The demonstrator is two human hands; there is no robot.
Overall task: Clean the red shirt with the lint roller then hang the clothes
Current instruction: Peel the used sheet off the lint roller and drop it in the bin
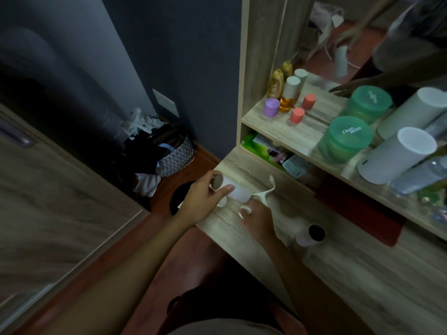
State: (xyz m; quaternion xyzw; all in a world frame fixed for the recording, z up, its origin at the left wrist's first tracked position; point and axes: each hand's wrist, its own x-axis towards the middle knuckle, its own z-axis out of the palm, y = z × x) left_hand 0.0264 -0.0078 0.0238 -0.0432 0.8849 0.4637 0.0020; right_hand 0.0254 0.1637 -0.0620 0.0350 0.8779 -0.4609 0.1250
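My left hand (205,201) grips a white lint-roller roll (238,191) with a cardboard core, held over the left end of the wooden desk (362,274). My right hand (257,220) sits just right of it, its fingers pinching a torn white sheet strip (264,193) that peels off the roll. A second white roll (310,234) with a dark core lies on the desk to the right of my right wrist. A red cloth (362,209), possibly the shirt, lies folded under the shelf at the back of the desk.
The shelf (278,122) above the desk carries bottles, a purple jar (271,107), green tubs (346,139) and a white cylinder (396,155), backed by a mirror. A patterned basket (176,155) of dark clothes stands on the floor at the left, next to a wooden door.
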